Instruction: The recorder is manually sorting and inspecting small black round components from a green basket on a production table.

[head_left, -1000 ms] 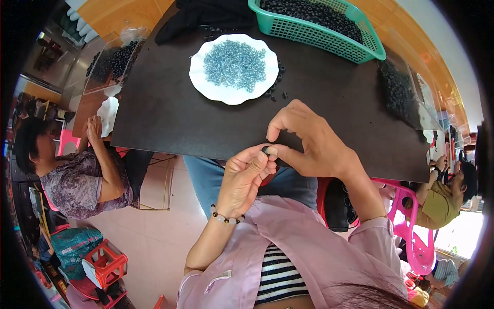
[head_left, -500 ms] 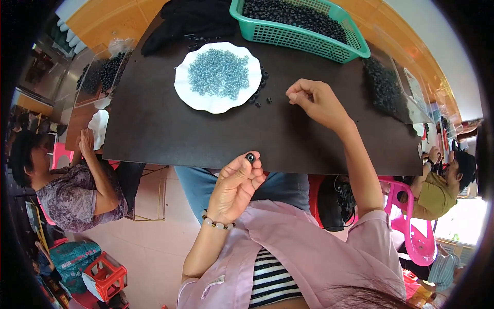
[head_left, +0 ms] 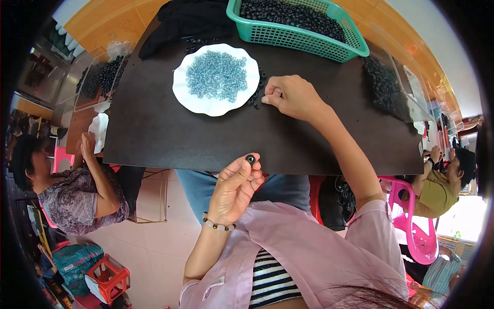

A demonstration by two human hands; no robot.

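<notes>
My left hand [head_left: 231, 189] is raised just off the table's near edge. Its thumb and fingertips pinch a small round black part with a hole [head_left: 250, 159], the hole facing up. Over the dark table [head_left: 180, 139], my right hand [head_left: 294, 98] is beside the right rim of a white scalloped plate [head_left: 211, 110]. Thumb and forefinger are drawn together there; whatever they hold, if anything, is too small to make out. On the plate lies a heap of tiny clear bluish pieces [head_left: 216, 76]. Loose black parts [head_left: 262, 75] lie between the plate and my right fingertips.
A green basket [head_left: 293, 47] of black parts stands at the far edge. Black cloth [head_left: 195, 21] lies far left. Clear boxes of black parts stand right [head_left: 383, 85] and left [head_left: 87, 103]. Other people sit at left [head_left: 82, 190] and right [head_left: 437, 190].
My right hand has moved left and slightly up, from open table to the loose black parts by the plate. The left hand keeps its black part in nearly the same place.
</notes>
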